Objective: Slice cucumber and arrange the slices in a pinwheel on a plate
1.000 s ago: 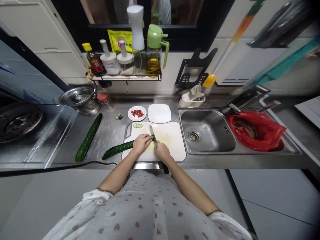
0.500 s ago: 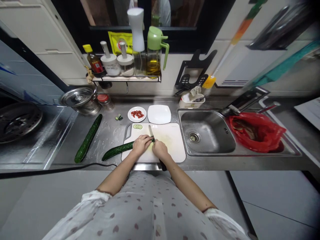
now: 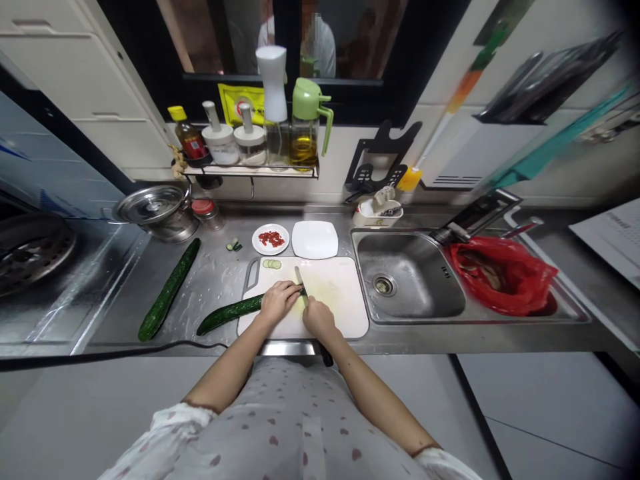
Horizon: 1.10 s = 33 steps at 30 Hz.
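On the white cutting board [image 3: 345, 320] my left hand [image 3: 278, 301] is closed around a cucumber [image 3: 230, 313], whose far end sticks out past the board's left edge. My right hand [image 3: 319, 320] grips a knife [image 3: 299, 276], its blade pointing away from me against the cucumber's cut end by my left fingertips. Several thin cucumber slices [image 3: 272, 265] lie at the board's upper left. A second, whole cucumber [image 3: 170, 291] rests on the steel counter to the left. Small cucumber end pieces [image 3: 234, 245] sit behind the board.
Behind the board stand a small plate with chopped red pieces [image 3: 258, 245] and a white square plate [image 3: 315, 239]. On the right is a sink [image 3: 415, 280] with a red plastic bag [image 3: 520, 293]. A lidded pot [image 3: 173, 227] and a red-capped jar [image 3: 209, 217] stand back left.
The camera view has tilted up slightly, so the counter sits lower in the picture. Both hands stay on the cucumber and knife, with the blade still at the cucumber's cut end.
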Motion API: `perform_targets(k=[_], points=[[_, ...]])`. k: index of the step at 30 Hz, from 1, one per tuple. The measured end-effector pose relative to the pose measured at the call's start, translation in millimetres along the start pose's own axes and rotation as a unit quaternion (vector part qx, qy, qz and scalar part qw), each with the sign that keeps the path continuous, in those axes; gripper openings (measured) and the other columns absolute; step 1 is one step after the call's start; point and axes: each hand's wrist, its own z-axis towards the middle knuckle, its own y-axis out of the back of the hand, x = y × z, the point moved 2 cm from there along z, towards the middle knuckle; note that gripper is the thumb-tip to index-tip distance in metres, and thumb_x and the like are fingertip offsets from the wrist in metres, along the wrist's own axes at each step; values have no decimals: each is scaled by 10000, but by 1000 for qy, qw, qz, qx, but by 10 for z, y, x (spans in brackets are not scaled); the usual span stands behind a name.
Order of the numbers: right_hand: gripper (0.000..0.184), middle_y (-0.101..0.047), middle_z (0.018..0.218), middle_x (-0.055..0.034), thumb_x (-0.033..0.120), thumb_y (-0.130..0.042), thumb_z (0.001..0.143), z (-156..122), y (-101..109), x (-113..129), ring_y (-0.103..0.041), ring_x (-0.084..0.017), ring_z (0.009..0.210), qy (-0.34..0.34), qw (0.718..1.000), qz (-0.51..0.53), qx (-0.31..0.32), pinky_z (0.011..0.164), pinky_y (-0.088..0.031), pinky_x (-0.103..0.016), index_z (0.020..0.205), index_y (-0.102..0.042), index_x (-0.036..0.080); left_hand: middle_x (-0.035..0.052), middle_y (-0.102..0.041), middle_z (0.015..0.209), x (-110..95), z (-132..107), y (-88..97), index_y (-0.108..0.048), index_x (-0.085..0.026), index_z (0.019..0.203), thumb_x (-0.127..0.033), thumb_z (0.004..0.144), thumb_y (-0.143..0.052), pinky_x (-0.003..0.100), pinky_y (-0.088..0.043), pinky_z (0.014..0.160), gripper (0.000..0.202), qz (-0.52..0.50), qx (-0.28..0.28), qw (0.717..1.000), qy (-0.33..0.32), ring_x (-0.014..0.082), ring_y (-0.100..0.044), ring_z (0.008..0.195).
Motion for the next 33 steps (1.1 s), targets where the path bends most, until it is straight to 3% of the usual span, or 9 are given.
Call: perform_targets(k=[33], points=[[341,-666,1071,-167,159,-356,909,99,10,63,-623,-240,1042,10,1000,11,-13,801,-448,-310,1207,-513,111,27,-659,1052,-23,-4,10,-684,-273,1077,-336,907,-523,298,-483,843,243,0,-11,1000,4,165,-572,961]])
